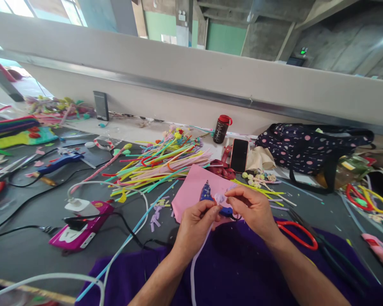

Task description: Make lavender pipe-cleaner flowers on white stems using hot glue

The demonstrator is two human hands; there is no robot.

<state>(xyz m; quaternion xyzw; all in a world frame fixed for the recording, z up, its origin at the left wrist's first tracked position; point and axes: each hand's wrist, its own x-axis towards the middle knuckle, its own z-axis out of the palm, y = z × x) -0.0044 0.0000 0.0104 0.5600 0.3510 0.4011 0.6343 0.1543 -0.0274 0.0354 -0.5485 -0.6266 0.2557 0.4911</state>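
My left hand (196,227) is closed in a pinch on a pale lilac stem (196,263), which hangs down over the purple cloth (242,263). At the top of the stem is a small curled lilac flower (220,198), apparently of fuzzy pipe cleaner. My right hand (255,210) has its thumb and forefinger pinched at the flower's right side; the fingertips partly hide the contact. Behind the hands, a blue glue gun (206,192) with a dark tip lies on a pink sheet (187,195), its handle partly covered. Short lilac cut pieces (155,219) are scattered left of the sheet.
Bundled coloured pipe cleaners (159,165) lie beyond my left hand. A magenta power strip (83,229) with cables is at left. Red-handled scissors (298,233) lie by my right forearm. Farther back are a phone (239,155), a bottle (221,129) and a patterned bag (306,148).
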